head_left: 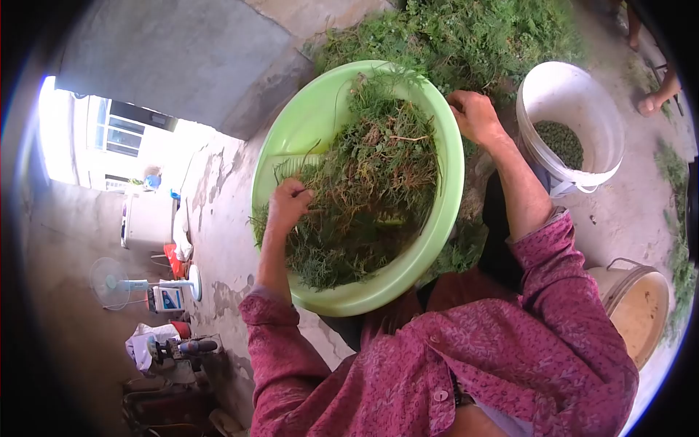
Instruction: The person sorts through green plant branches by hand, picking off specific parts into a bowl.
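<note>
A light green plastic basin (448, 182) rests over my lap, with a ribbed washboard part at its left side. Tangled green and brown sprigs (378, 160) fill much of it. Over the basin's left part, my left hand (290, 201) is closed at the edge of the sprigs, thumb and fingers pressed together; what it pinches is too small to make out. Just outside the basin's right rim, my right hand (475, 116) is closed with its fingers curled, and anything inside it is hidden.
A white bucket (535, 87) holding small green pieces stands at the right, with a second bucket (608, 288) below it. Cut greenery (466, 36) is heaped beyond the basin. Another person's foot (650, 103) shows at upper right. A fan (111, 284) stands at left.
</note>
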